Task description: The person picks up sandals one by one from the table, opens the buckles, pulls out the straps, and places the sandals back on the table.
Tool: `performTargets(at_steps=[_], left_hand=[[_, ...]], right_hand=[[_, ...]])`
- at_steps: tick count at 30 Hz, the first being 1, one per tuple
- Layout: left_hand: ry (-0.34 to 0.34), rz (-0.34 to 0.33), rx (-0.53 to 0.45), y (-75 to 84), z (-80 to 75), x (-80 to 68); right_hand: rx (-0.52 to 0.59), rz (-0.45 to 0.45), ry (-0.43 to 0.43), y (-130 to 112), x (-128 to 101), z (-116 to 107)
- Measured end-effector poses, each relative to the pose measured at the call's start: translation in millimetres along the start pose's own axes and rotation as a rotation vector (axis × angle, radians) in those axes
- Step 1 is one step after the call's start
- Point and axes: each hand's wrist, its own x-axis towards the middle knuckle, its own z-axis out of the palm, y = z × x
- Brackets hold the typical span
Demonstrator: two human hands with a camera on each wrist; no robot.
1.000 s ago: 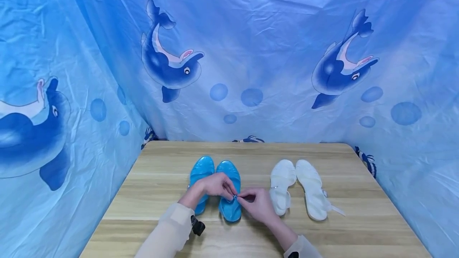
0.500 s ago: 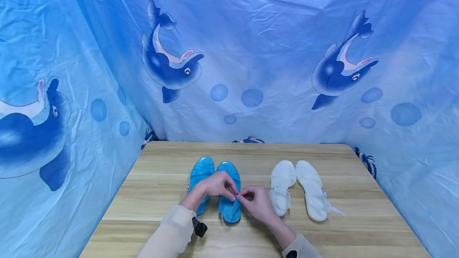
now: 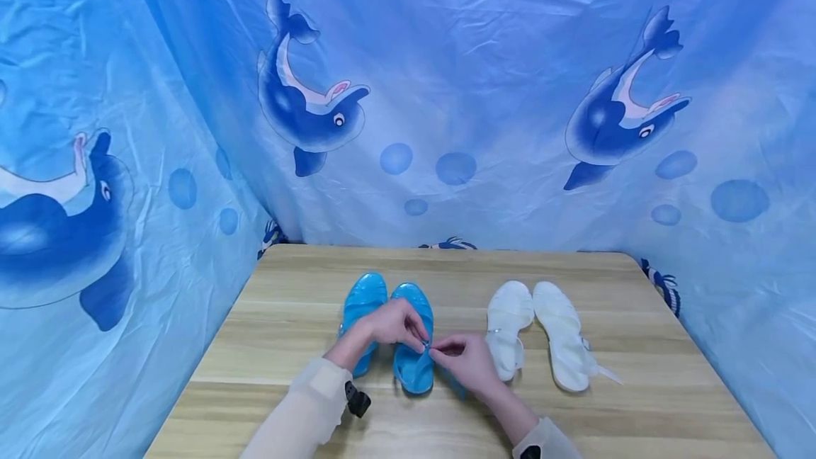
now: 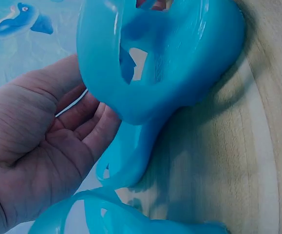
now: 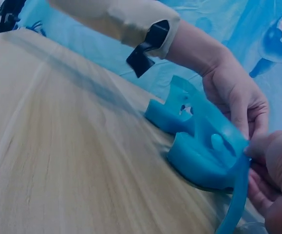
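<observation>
Two blue jelly sandals stand side by side on the table: the left sandal (image 3: 366, 292) and the right sandal (image 3: 416, 375). My left hand (image 3: 392, 322) reaches over the left one and pinches the right sandal's ankle strap close to its buckle. From the other side my right hand (image 3: 468, 363) pinches the same strap between thumb and forefinger, fingertips almost meeting the left hand's. The loose strap end (image 5: 238, 200) hangs down below the right fingers. The fingers mostly cover the buckle. In the left wrist view the heel of a blue sandal (image 4: 194, 63) hides the left fingertips.
A pair of white sandals lies to the right: one (image 3: 510, 303) beside my right hand, the other (image 3: 567, 360) farther right with its strap trailing outward. The wooden table (image 3: 287, 367) ends at a blue dolphin-print curtain (image 3: 510, 126) behind.
The head view has shifted slightly. A length of blue strap now shows below my right hand, where none was seen before. Both hands stay at the right blue sandal's buckle.
</observation>
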Motion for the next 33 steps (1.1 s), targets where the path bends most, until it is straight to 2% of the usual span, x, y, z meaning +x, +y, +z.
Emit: performTargets(at_steps=[6, 12, 16, 19, 23, 29, 33], left_hand=[[0.003, -0.027, -0.062, -2.1, -1.3, 1.9], [0.01, -0.021, -0.109, -3.2, -1.3, 4.0], [0.026, -0.023, -0.143, -7.7, 0.7, 3.0], [0.043, -0.032, -0.135, -10.5, 1.5, 1.5], [0.052, -0.02, -0.089, -9.0, 1.2, 1.9], [0.028, -0.05, -0.125, -3.9, 2.9, 3.0], [0.053, -0.052, -0.113, -3.2, 5.8, 2.1]], right_hand=[[0.037, -0.062, 0.042, 0.0, 1.8, 3.4], [0.038, -0.066, 0.054, -3.6, 3.2, 3.3], [0.042, -0.08, 0.101, -2.2, 2.3, 5.3], [0.001, -0.102, 0.131, -2.4, 1.4, 5.5], [-0.034, -0.131, 0.121, -1.6, 1.7, 5.3], [0.011, -0.164, 0.106, 2.7, 1.0, 6.4], [0.024, -0.15, 0.098, 3.1, 0.4, 6.7]])
